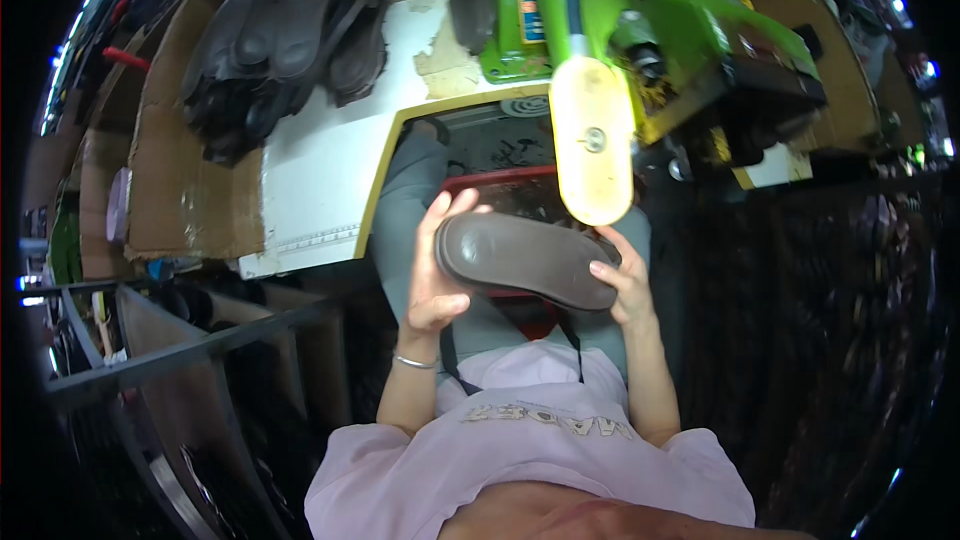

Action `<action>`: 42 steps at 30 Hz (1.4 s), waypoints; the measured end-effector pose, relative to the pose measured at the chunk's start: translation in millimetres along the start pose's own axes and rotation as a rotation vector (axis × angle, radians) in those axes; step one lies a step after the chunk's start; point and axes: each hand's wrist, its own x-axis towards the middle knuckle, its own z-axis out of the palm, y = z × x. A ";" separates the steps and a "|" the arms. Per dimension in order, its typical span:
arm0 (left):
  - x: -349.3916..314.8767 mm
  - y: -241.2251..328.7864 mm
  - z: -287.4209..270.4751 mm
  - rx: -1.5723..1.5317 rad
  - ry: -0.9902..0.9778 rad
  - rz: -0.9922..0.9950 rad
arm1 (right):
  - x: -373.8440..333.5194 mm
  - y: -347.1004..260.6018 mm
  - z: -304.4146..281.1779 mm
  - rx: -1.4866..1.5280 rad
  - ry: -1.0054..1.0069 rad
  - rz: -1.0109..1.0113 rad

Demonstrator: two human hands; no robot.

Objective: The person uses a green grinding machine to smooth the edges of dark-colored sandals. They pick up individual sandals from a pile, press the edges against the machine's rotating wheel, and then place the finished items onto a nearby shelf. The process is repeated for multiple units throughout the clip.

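While clasped by both hands, a smooth oval shoe sole [525,260] (dark rubber).

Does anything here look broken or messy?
Yes. The white tabletop is worn: its surface has peeled away near the green machine, showing brown patches. The dark soles lie in a loose heap. The shoe sole held by the left hand and right hand looks whole.

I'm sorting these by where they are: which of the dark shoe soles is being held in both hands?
The brown sole, held by the left hand and right hand beneath the yellow wheel. The other soles lie stacked on the bench, upper left, untouched.
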 end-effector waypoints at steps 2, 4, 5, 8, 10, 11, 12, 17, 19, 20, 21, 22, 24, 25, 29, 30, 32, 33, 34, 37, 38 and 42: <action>6.1 -38.8 14.5 0.173 -0.107 -0.025 | -27.6 22.0 -5.7 -0.099 0.204 -0.297; 7.2 -79.1 27.9 0.468 0.061 -0.233 | -52.0 41.1 -17.9 0.110 0.219 -0.230; 11.4 -94.7 38.3 0.517 -0.014 -0.203 | -59.2 51.9 -24.2 0.208 0.215 -0.189; 36.4 -104.2 61.4 0.659 -0.135 -0.202 | -79.5 69.1 -25.2 0.367 0.225 0.035; 59.5 -101.1 67.2 0.942 -0.096 -0.257 | -78.0 67.2 -13.2 0.334 0.125 0.038; 59.3 -97.7 71.8 0.792 -0.080 -0.206 | -74.8 64.0 -9.4 0.329 0.088 0.052; 58.8 -92.8 77.6 0.642 -0.062 -0.156 | -73.3 61.6 -8.3 0.323 0.051 0.066; 45.5 -91.8 61.0 0.552 -0.009 -0.067 | -85.1 46.1 -16.7 0.275 0.147 -0.090; 44.8 -91.6 60.4 0.521 0.008 -0.074 | -85.6 28.9 -25.8 0.263 0.204 -0.246; 43.8 -92.1 60.4 0.505 0.015 -0.079 | -83.4 21.9 -34.0 0.256 0.268 -0.300; 43.3 -93.5 59.4 0.533 -0.001 -0.067 | -79.5 23.6 -53.2 0.222 0.343 -0.366; 43.9 -93.2 58.7 0.538 0.001 -0.074 | -77.2 6.3 -51.1 0.283 0.352 -0.370; 47.0 -89.9 62.8 0.545 -0.006 -0.089 | -64.3 -16.5 -68.1 0.280 0.335 -0.401; 48.5 -87.3 63.0 0.555 -0.016 -0.120 | -57.5 -30.2 -69.6 0.292 0.350 -0.413; 53.5 -76.8 47.6 0.655 -0.033 -0.072 | -22.0 -84.8 -52.3 0.217 0.308 -0.465; 54.8 -75.7 40.3 0.691 -0.035 -0.020 | -13.1 -92.2 -49.4 0.189 0.283 -0.478; 56.4 -65.3 24.1 0.628 -0.079 -0.087 | 1.2 -99.7 -41.3 0.146 0.277 -0.495; 56.8 -58.1 17.2 0.580 -0.096 -0.113 | 6.4 -99.7 -35.6 0.125 0.271 -0.502; 57.5 -51.2 14.8 0.531 -0.110 -0.139 | 10.8 -96.9 -28.6 0.108 0.258 -0.504; 56.1 -26.0 13.9 0.593 -0.068 -0.012 | 19.0 -82.2 -9.0 0.079 0.222 -0.508; 57.1 -16.5 13.3 0.593 -0.067 -0.013 | 19.5 -75.7 -3.3 0.092 0.205 -0.519; 55.0 10.2 -16.5 0.525 -0.021 -0.118 | 19.7 -56.3 21.0 0.097 0.185 -0.529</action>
